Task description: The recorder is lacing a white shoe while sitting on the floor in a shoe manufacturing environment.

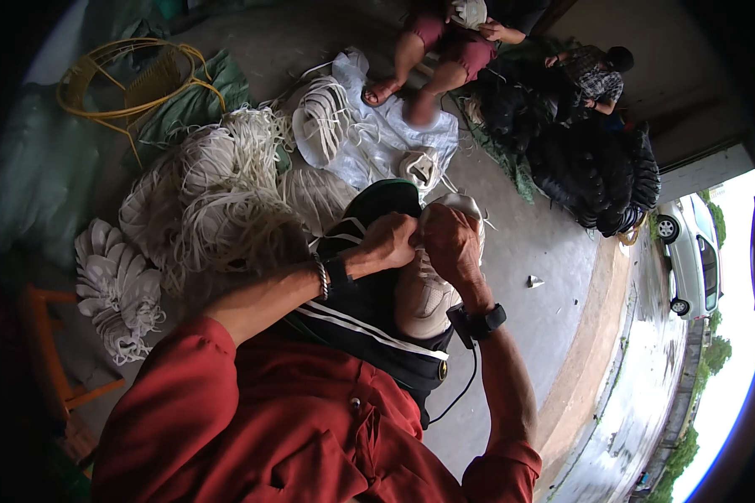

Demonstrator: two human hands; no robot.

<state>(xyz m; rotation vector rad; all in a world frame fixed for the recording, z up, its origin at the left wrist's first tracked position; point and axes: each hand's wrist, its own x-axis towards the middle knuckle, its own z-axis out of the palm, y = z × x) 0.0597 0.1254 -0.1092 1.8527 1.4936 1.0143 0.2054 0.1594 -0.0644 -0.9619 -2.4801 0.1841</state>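
Observation:
A beige shoe upper point(424, 293) lies on my lap, over dark trousers with white stripes. My left hand point(392, 239) and my right hand point(450, 243) meet at its far end, fingers pinched on the shoe's edge, near a white lace. Both wrists carry black bands; the left also wears a metal bracelet. What the fingertips pinch is hidden between the hands.
Stacks of white shoe uppers with loose laces point(226, 201) lie on the concrete floor to my left, more on a white sheet point(394, 126). A yellow wire frame point(134, 80) stands at the far left. Two people sit ahead by a black pile point(596, 176). A car point(696, 260) is parked at right.

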